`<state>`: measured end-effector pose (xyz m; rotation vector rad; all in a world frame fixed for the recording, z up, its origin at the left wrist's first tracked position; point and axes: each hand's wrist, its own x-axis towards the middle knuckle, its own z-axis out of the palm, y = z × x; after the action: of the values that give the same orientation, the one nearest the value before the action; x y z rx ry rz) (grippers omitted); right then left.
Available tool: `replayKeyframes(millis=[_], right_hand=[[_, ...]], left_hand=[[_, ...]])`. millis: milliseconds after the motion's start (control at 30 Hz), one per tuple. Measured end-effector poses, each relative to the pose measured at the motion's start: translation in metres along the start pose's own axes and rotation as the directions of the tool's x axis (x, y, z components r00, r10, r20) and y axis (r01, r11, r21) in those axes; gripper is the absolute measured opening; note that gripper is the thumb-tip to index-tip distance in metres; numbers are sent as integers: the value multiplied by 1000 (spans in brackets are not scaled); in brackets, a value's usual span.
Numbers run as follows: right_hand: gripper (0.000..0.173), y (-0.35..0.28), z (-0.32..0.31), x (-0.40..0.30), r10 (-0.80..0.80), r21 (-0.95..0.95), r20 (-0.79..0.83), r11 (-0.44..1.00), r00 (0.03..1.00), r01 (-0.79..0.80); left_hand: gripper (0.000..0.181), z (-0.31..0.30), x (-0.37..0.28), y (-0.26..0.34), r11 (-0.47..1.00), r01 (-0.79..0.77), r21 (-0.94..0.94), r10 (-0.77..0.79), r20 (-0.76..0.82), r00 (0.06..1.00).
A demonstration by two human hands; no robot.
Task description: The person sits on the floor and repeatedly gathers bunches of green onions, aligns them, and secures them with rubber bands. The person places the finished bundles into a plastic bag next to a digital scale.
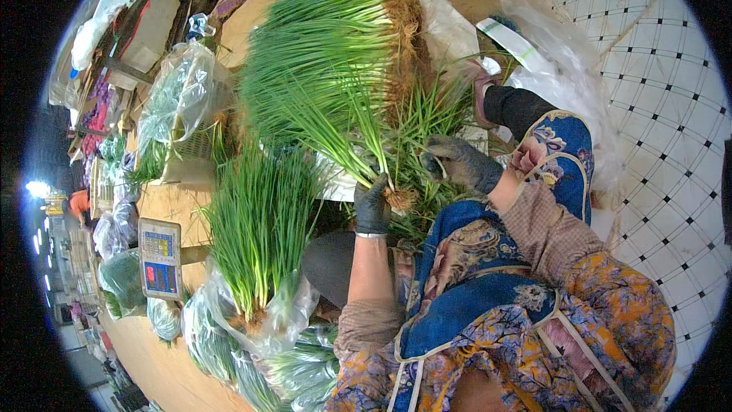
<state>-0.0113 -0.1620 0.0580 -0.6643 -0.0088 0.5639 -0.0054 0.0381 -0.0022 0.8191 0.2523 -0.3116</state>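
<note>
My left hand (373,206), in a dark glove, grips a small bunch of scallions (366,146) just above their brown roots. The green tops fan away toward the upper left. My right hand (460,163), also gloved, hovers to the right of the bunch, fingers curled and apart; nothing is plainly held in it. Below both hands lies a heap of loose scallion leaves (420,126). Beyond them rests a large pile of scallions (326,51), its roots (409,34) all facing right. To the left, another scallion bundle (257,229) stands upright in a clear plastic bag (291,309).
A scale display (160,260) stands at the left, near several bagged bundles of greens (211,332). Behind it is a plastic-covered basket (189,143). Clear plastic sheeting (566,74) lies on the tiled floor (657,97) at the right. A person in orange (79,203) is far off.
</note>
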Motion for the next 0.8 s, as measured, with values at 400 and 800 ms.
replayKeyframes(millis=[400,800], right_hand=[[29,9,45,57,-342,-996,-84,62,936,-67],[21,4,37,82,-288,-860,-7,490,958,141]], left_hand=[[26,0,-6,2,999,35,-1,-35,42,998],[23,5,0,-7,983,-34,181,26,46,999]])
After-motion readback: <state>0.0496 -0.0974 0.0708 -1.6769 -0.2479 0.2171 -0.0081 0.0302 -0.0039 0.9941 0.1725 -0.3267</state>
